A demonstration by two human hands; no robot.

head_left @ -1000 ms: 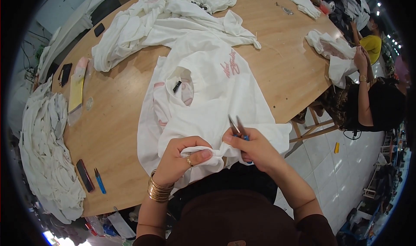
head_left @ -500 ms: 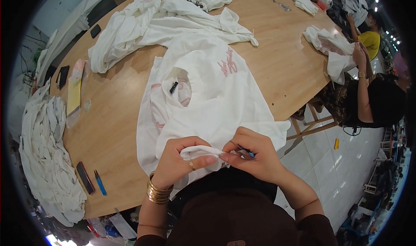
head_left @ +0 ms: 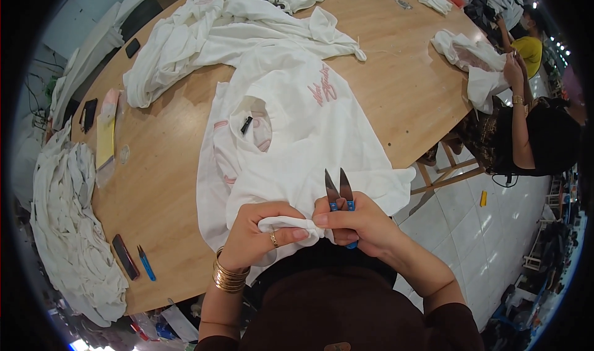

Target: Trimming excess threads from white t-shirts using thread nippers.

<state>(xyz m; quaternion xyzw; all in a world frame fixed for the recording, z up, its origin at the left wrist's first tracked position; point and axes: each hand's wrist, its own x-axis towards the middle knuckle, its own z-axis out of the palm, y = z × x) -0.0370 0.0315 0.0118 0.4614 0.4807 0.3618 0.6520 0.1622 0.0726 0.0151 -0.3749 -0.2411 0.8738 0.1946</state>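
A white long-sleeved garment (head_left: 309, 141) with pink lettering on its chest lies across the table in front of me, its neck opening toward the left. My left hand (head_left: 253, 227) is closed on a folded edge of it, thumb on top, close to my body. In my right hand (head_left: 371, 227) are blue-handled thread snips (head_left: 339, 193), their two blades spread apart and pointing away from me. The right thumb and fingers also pinch the garment's edge, right beside the left fingertips. A small black tag (head_left: 246, 125) shows inside the neck opening.
More white garments (head_left: 179, 54) lie heaped at the far side, and another pile (head_left: 68, 227) hangs along the left edge. A dark red phone (head_left: 125, 257) and a second pair of blue snips (head_left: 146, 263) lie at left. A co-worker (head_left: 532, 128) sits at right handling white cloth.
The snips have swung up in my right hand, so the blades now stand clear above the fingers. Both hands stay at the garment's edge.
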